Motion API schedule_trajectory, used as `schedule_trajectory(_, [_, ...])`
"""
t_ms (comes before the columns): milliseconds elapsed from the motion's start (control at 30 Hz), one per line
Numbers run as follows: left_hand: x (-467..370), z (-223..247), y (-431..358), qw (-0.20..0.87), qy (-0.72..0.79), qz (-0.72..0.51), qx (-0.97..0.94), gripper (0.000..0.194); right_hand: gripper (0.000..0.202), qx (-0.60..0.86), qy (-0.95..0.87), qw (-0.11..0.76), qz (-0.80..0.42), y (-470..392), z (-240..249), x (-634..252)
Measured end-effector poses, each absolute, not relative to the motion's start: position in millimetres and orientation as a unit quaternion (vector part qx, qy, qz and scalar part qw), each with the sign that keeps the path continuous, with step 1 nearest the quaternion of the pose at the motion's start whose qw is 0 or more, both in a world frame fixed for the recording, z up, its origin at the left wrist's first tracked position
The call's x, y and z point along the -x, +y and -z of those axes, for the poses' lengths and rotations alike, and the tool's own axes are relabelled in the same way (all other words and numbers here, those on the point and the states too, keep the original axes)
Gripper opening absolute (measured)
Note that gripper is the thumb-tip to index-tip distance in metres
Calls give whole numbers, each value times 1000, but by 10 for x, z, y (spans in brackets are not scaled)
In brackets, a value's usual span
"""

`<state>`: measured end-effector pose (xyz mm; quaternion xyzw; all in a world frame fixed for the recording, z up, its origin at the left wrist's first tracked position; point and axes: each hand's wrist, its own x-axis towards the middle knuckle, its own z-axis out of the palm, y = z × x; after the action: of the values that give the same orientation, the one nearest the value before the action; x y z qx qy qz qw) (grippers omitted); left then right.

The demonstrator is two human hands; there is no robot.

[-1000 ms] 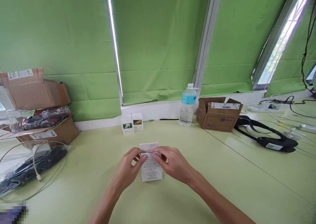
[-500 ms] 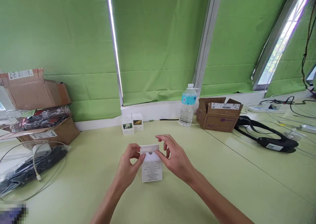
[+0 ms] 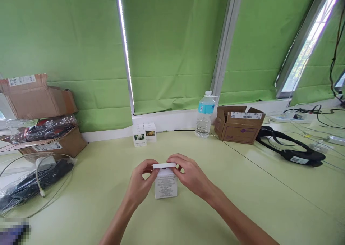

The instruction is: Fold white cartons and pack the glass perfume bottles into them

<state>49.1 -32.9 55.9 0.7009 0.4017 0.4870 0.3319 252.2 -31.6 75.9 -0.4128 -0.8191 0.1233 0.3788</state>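
A small white box (image 3: pixel 166 187) with fine dark print on its near face stands on the table in front of me. Its top flap (image 3: pixel 164 165) is folded partway over, with the tucked edge facing me. On the left end of the flap, my left hand (image 3: pixel 142 178) pinches with thumb below and fingers above. My right hand (image 3: pixel 188 173) grips the flap's right end the same way, thumb at the box's upper corner. What lies inside the box is hidden.
Two small white boxes (image 3: pixel 139 139) with flower pictures stand by the wall. Behind, a water bottle (image 3: pixel 205 115) sits beside an open brown carton (image 3: pixel 239 128). A black headset strap (image 3: pixel 299 151) lies right. Stacked cartons (image 3: pixel 40 101) and a bagged cable (image 3: pixel 40 180) occupy the left.
My right fingers have come down from above the box onto the flap's right end. The flap has tilted forward, toward me. My left hand has barely moved.
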Motion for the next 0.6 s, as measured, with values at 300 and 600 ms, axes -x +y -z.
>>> schedule_trajectory(300, [-469,-559,-322,300,385,-495,-718,18,19,395,-830,360,-160,-362,-864,-2588])
schedule_trajectory(600, [-460,-568,-341,286,360,-479,-747,14,25,360,-861,335,-131,-364,-898,-2628])
